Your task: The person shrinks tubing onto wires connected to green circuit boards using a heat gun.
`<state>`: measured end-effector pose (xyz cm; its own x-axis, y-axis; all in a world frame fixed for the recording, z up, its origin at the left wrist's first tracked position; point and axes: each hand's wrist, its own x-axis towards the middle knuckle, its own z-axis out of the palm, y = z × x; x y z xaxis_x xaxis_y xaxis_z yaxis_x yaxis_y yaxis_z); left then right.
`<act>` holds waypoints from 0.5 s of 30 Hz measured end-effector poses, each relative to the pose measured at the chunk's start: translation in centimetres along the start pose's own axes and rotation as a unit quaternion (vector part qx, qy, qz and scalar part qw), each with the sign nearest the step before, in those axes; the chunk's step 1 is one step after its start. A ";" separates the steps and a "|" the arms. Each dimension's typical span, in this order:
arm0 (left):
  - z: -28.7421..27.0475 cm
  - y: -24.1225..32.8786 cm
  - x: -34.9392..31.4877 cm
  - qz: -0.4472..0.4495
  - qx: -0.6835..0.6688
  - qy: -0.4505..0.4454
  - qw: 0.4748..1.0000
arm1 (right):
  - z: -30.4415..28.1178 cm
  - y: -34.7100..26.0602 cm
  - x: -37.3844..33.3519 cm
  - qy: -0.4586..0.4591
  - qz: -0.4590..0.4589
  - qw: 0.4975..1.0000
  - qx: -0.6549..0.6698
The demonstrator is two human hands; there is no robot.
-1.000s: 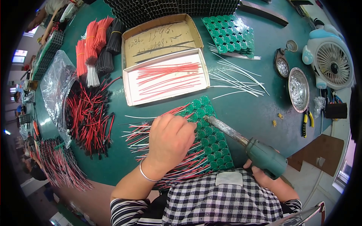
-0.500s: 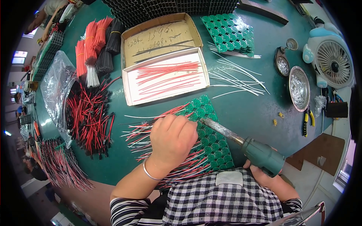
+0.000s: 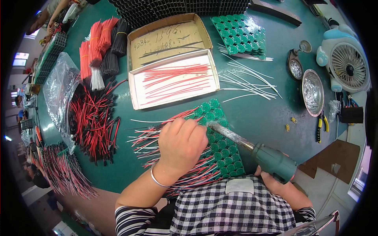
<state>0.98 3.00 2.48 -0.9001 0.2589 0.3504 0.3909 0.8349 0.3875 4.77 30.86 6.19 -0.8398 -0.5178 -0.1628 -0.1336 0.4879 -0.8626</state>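
Bright, diffuse light covers the counter (image 3: 260, 129), its shadows soft. Glare whitens circuit boards (image 3: 236, 39) near the far edge; the soldering iron (image 3: 256, 148) shows a dull sheen. Windows (image 3: 21, 59) glow beyond the left edge, where fisheye distortion bends shapes.

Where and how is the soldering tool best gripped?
Probably by its thick green body, from the near right, where the right hand is: the slim metal barrel, likely hot, points left and away, over the green boards.
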 end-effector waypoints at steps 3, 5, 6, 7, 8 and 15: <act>0.1 -0.3 -0.1 0.001 -0.002 0.002 1.000 | 0.3 0.6 -1.8 0.035 0.054 0.997 0.039; -0.1 -0.5 -0.4 -0.011 0.009 0.004 1.000 | 0.2 0.8 -2.0 0.023 0.068 0.996 0.059; 0.0 -0.6 -0.4 -0.005 0.002 -0.002 1.000 | 0.1 1.1 -2.2 0.019 0.089 0.993 0.077; -0.1 -0.8 -0.6 -0.002 0.001 -0.007 1.000 | -0.1 1.6 -3.5 0.018 0.149 0.984 0.101; 0.1 -0.7 -0.6 0.000 -0.003 -0.001 1.000 | 1.1 1.9 -4.0 0.106 0.129 0.973 0.162; 1.8 -1.4 -0.9 0.010 0.011 0.052 0.999 | 2.5 2.5 -2.1 0.226 -0.005 0.954 0.199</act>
<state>0.87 2.45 0.08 -0.8674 0.2242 0.4443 0.4028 0.8406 0.3622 7.52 31.45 3.24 -0.9925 -0.1218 -0.0094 -0.0069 0.1328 -0.9911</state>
